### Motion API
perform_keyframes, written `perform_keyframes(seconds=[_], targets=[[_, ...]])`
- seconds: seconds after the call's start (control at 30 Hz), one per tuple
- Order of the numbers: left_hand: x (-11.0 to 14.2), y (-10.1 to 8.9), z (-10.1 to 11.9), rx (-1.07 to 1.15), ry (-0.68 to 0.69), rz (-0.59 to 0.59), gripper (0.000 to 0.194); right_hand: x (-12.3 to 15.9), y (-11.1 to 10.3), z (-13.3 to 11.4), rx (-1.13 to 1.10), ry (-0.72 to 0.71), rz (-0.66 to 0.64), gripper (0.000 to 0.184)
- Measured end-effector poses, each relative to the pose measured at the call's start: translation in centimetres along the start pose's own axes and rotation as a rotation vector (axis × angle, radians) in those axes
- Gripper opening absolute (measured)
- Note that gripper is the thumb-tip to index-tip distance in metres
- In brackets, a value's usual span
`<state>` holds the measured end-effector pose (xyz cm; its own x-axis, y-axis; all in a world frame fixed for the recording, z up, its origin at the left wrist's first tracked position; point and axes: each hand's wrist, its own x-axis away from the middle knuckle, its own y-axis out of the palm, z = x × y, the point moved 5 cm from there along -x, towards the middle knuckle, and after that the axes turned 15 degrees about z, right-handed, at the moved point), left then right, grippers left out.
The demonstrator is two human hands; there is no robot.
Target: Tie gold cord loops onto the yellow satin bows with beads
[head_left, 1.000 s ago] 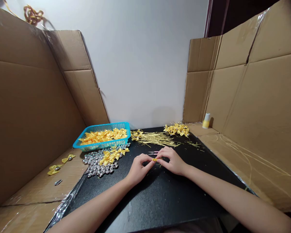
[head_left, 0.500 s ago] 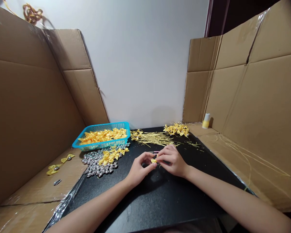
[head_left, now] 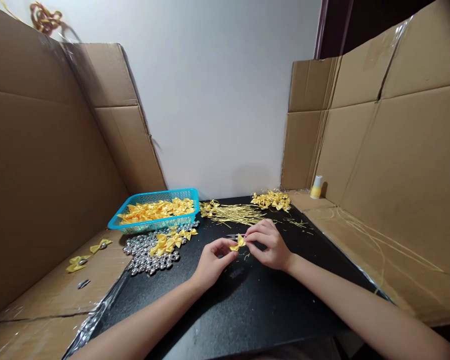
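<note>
A small yellow ribbon bow [head_left: 238, 243] is held up over the black table [head_left: 247, 315]. My left hand [head_left: 216, 260] pinches its left side between thumb and fingers. The fingertips of my right hand [head_left: 269, 245] are closed at the bow's right edge; whether a thin tie is also between them is too small to tell. Just behind the bow lies a pair of scissors [head_left: 232, 236], partly hidden by my right hand. Left of my left hand, several yellow bows [head_left: 170, 242] rest on a spread of silver beads [head_left: 150, 262].
A blue basket [head_left: 114, 222] full of yellow bows stands at the back left. Gold twist ties [head_left: 240, 214] and a pile of beaded bows [head_left: 272, 200] lie along the back. Cardboard walls [head_left: 397, 165] flank both sides; a thread spool [head_left: 316, 187] stands at right.
The bow has turned and now shows more of its loops between my fingers. My right hand has shifted slightly, uncovering more of the scissors. The whole view has moved a little.
</note>
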<state>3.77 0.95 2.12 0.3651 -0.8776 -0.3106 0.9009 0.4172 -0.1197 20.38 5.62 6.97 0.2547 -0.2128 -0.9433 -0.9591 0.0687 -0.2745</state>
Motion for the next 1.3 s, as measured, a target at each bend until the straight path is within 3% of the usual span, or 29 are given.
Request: perform_keyframes(seconds=[0.2, 0.3, 0.37, 0.5, 0.6, 0.7, 0.83, 1.0, 1.13, 1.3], targets=[[-0.3, -0.5, -0.5, -0.083, -0.011, 0.029, 0.032, -0.4, 0.2, 1.1, 0.174, 0.066, -0.019, 0.012], [-0.6, -0.7, -0.9, -0.133, -0.039, 0.034, 0.034, -2.3, -1.4, 3.1, 0.311, 0.091, -0.041, 0.01], [-0.7, -0.6, -1.0, -0.144, -0.07, 0.014, 0.037, -4.2, -4.5, 5.6, 0.441, 0.156, -0.015, 0.013], [-0.8, -0.4, -0.8, -0.166, -0.091, -0.005, 0.041, -6.5, -14.2, 12.2, 0.756, 0.418, 0.058, 0.037], [-0.8, -0.5, -0.7, -0.203, -0.07, -0.007, 0.041, -5.6, -20.1, 16.3, 0.921, 0.576, -0.083, 0.028], [-0.9, -0.7, -0.9, -0.23, -0.045, -0.018, 0.041, -3.4, -22.8, 18.8, 1.008, 0.673, -0.356, 0.022], [-1.1, -0.8, -1.1, -0.239, -0.024, -0.025, 0.042, -1.5, -22.1, 20.2, 1.067, 0.678, -0.696, 0.025], [-1.1, -0.8, -1.0, -0.267, -0.022, -0.016, 0.042, -1.1, -20.1, 20.8, 1.124, 0.623, -0.964, 0.029], [-1.1, -0.8, -0.9, -0.285, -0.007, -0.025, 0.043, -0.4, -19.8, 21.0, 1.157, 0.607, -1.072, 0.031], [-1.1, -0.7, -0.6, -0.287, 0.005, -0.022, 0.043, 0.8, -19.4, 21.0, 1.132, 0.597, -1.04, 0.032]])
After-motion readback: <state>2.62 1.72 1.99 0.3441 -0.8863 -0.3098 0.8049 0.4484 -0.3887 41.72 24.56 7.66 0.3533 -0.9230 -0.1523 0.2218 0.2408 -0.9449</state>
